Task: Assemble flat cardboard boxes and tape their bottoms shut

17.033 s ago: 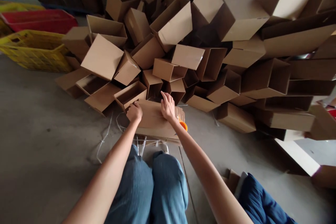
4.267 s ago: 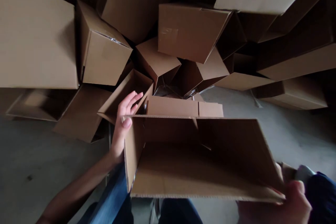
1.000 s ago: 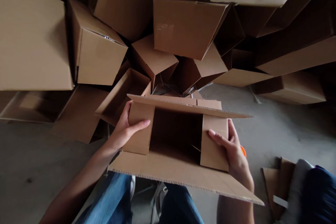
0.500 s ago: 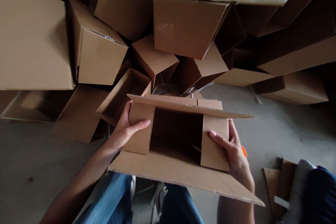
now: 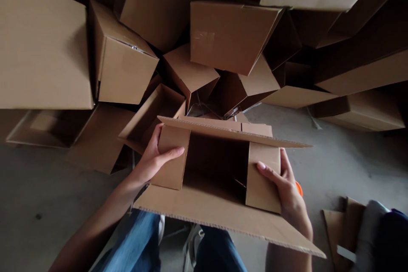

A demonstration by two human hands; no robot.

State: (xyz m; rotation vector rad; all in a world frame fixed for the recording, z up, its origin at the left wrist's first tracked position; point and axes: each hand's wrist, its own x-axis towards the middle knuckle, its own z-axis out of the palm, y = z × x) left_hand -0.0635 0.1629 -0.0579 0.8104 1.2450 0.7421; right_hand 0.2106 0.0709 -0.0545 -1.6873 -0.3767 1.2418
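Between my hands is a cardboard box (image 5: 223, 210), its top facing me. Both short flaps are folded inward, while the near and far long flaps stick outward; through the gap the inside looks dark. My left hand (image 5: 154, 159) grips the left end, thumb lying on the left short flap (image 5: 174, 170). On the other end my right hand (image 5: 287, 180) holds on the same way, its thumb over the right short flap (image 5: 263, 178). The fingers of both hands are partly hidden behind the box sides. An orange round edge (image 5: 298, 188) shows just beyond my right wrist.
A heap of cardboard boxes (image 5: 234, 36) fills the far side, with an open box (image 5: 153, 114) close behind my left hand. A large box (image 5: 44, 51) stands at left. Cardboard pieces (image 5: 334, 229) and dark cloth (image 5: 390, 238) lie at lower right on the grey floor (image 5: 350, 165).
The whole view has shifted slightly, so the boxes appear a little further right and lower. My hands keep the same hold on the box, whose flaps look unchanged.
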